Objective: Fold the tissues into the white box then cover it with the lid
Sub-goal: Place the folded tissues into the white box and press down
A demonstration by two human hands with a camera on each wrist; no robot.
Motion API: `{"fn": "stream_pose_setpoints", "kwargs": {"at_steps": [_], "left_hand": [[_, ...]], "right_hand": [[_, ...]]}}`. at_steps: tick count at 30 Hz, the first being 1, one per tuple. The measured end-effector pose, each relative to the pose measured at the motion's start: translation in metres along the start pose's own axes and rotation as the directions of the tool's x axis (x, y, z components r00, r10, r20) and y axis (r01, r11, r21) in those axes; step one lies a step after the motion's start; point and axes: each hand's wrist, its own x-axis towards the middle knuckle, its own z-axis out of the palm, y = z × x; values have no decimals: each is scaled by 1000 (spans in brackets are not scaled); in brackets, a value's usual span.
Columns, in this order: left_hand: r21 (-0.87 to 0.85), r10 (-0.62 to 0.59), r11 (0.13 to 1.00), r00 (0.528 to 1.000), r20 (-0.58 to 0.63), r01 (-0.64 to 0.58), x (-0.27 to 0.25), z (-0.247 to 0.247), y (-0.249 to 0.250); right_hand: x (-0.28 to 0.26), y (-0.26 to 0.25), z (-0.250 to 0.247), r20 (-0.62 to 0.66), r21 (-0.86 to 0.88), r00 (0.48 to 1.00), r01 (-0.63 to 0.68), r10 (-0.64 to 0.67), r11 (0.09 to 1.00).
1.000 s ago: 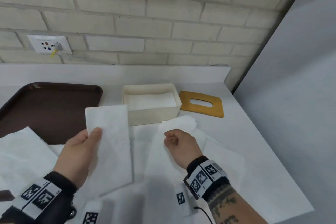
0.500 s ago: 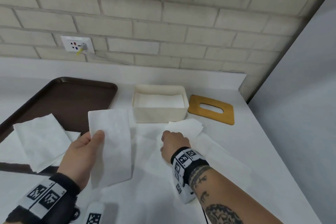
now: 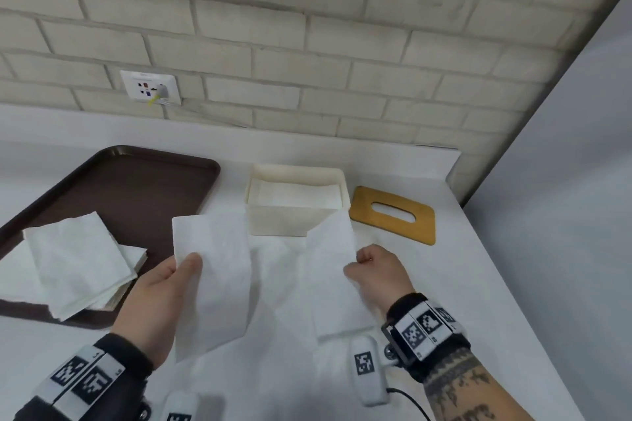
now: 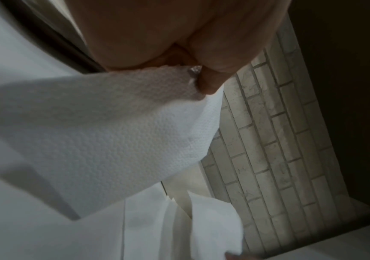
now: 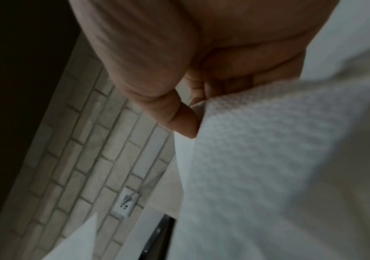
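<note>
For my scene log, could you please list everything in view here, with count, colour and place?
box: one, white, back centre of the counter, open, tissues inside.
lid: one, wooden yellow-brown with a slot, flat on the counter right of the box.
tray: one, dark brown, left.
tissue stack: one pile, white, on the tray's near edge.
held tissues: two, white, one in the left hand, one in the right.
counter: one, white.
socket: one, white, on the brick wall.
left hand: pinches a tissue.
right hand: pinches a tissue.
</note>
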Motion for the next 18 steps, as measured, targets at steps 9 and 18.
{"fn": "stream_pose_setpoints", "kwargs": {"at_steps": [9, 18], "left_hand": [[-56, -21, 998, 983, 180, 31, 3, 50, 4], [-139, -150, 969, 933, 326, 204, -4, 85, 7]], "right_hand": [[-4, 42, 7, -7, -103, 999, -39, 39, 994], [-59, -13, -30, -293, 395, 932, 320, -212, 861]]}}
